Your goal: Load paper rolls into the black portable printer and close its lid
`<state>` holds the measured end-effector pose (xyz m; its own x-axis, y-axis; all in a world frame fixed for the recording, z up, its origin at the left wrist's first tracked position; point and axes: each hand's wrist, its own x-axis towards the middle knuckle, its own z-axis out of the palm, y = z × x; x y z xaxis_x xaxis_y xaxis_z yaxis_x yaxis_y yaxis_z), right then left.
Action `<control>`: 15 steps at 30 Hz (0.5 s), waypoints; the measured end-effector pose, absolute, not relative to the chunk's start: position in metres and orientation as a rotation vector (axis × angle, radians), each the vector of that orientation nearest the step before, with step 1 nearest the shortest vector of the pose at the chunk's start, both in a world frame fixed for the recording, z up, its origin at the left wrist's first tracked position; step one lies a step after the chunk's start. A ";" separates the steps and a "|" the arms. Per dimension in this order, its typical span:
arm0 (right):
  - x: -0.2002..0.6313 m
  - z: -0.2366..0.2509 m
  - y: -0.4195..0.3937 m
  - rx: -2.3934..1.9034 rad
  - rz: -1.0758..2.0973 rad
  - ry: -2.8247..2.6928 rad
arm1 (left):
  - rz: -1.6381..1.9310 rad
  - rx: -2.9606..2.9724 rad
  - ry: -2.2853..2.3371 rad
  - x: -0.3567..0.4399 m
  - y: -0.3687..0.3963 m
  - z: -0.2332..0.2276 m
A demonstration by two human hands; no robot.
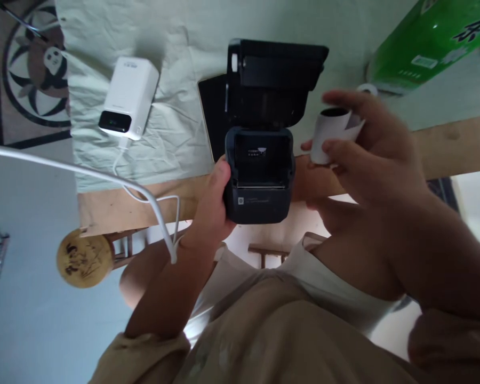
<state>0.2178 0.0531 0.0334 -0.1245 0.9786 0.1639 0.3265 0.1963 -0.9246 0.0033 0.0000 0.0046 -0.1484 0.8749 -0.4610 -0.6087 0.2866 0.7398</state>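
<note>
A small black printer (259,181) stands at the near edge of the table with its lid (275,72) swung up and its paper bay empty. My left hand (214,205) grips the printer's left side. My right hand (366,152) hovers just right of the printer and holds a white paper roll (331,134) with a loose end, tilted toward the open bay.
A white power bank (128,97) with a white cable (144,192) lies on the pale cloth (176,133) at the left. A green box (428,40) sits at the back right. A dark flat slab (214,114) lies under the printer. A round wooden disc (84,258) shows below the table's edge.
</note>
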 end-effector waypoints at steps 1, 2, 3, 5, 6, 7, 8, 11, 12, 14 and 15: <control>0.216 0.038 0.050 -1.192 0.899 -1.600 | 1.332 0.321 1.117 0.003 0.000 0.005; 0.214 0.043 0.048 -1.119 0.845 -1.592 | 1.335 0.346 1.115 0.003 0.000 0.006; 0.211 0.047 0.045 -1.061 0.770 -1.622 | 1.333 0.382 1.107 0.003 0.000 0.006; 0.206 0.051 0.041 -0.983 0.596 -1.754 | 1.309 0.466 1.085 0.003 0.000 0.008; 0.202 0.051 0.040 -0.960 0.521 -1.840 | 1.292 0.503 1.078 0.003 0.000 0.008; 0.199 0.049 0.039 -0.938 0.432 -1.922 | 1.279 0.534 1.073 0.004 -0.001 0.009; 0.195 0.047 0.040 -0.918 0.320 -2.005 | 1.271 0.562 1.069 0.004 -0.001 0.010; 0.184 0.041 0.044 -0.900 -0.025 -2.139 | 1.269 0.615 1.061 0.005 -0.003 0.010; 0.182 0.039 0.046 -0.906 -0.096 -2.151 | 1.268 0.619 1.059 0.005 -0.004 0.010; 0.181 0.035 0.050 -0.922 -0.141 -2.163 | 1.268 0.615 1.042 0.005 -0.004 0.008; 0.181 0.034 0.051 -0.913 -0.138 -2.170 | 1.272 0.617 1.023 0.005 -0.004 0.007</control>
